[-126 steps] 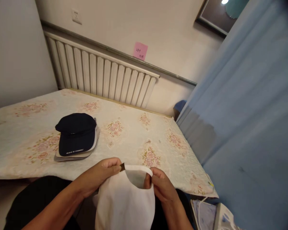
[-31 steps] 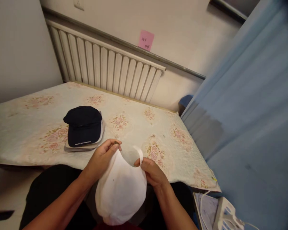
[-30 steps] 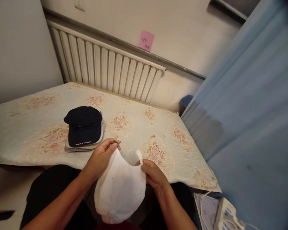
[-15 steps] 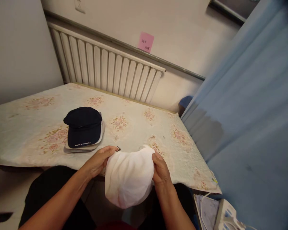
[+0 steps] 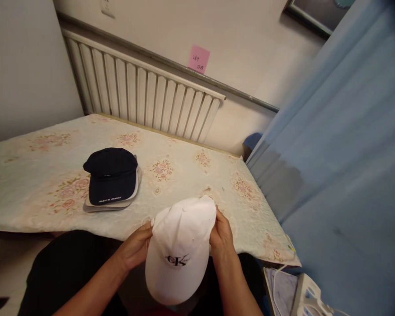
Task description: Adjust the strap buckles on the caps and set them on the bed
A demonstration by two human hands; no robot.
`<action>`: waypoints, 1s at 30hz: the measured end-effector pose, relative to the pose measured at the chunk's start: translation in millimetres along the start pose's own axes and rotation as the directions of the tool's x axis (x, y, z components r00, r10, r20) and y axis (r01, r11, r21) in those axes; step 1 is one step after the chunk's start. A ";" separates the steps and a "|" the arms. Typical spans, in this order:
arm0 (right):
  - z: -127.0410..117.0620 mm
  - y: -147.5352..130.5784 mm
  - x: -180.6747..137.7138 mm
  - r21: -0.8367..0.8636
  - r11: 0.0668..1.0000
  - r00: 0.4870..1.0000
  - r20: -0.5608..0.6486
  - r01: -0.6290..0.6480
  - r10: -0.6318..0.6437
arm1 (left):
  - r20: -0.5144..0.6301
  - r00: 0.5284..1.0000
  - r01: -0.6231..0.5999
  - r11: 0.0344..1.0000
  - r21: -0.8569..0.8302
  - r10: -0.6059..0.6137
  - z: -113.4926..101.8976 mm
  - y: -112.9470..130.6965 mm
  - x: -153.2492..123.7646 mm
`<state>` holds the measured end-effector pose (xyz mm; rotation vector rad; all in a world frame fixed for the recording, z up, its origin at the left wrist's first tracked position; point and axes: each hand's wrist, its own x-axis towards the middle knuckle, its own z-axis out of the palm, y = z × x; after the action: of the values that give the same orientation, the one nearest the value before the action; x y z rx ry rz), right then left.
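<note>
At the near edge of the table (image 5: 184, 175) we see a white cap (image 5: 179, 250) held over the lap, crown toward the table, brim toward the body, logo up. Left hand (image 5: 134, 248) clamps its left side, right hand (image 5: 221, 235) its right side, fingers curled on fabric. Further in on the table, to the left, a navy cap (image 5: 110, 173) tops a stack of lighter caps (image 5: 95, 206), well apart from both hands, bare cloth between. Behind the table: radiator (image 5: 141, 98), pink note (image 5: 198, 59) above it. Right of the table a blue curtain (image 5: 342, 153) hangs near the right hand
</note>
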<state>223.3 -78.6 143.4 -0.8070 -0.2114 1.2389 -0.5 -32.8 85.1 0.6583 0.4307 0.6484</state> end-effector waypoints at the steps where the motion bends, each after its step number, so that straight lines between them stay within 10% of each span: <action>1: -1.4 2.8 -3.6 0.005 1.000 1.000 0.024 -0.008 0.008 | -0.021 1.000 -0.009 0.999 -0.038 0.008 0.1 2.5 2.4; 14: -11.7 32.4 -46.3 -0.129 0.987 0.936 0.324 -0.099 0.136 | -0.080 0.981 0.146 0.946 -0.291 -0.176 6.8 19.5 12.6; 30: -5.2 22.6 -55.4 0.166 0.984 0.984 0.178 -0.062 0.031 | -0.085 0.970 0.197 0.937 -0.288 -0.230 14.8 6.1 13.6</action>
<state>189.8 -128.4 140.1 -0.5577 -0.2256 1.3539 15.0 -26.2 97.6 0.3010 0.5022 0.5290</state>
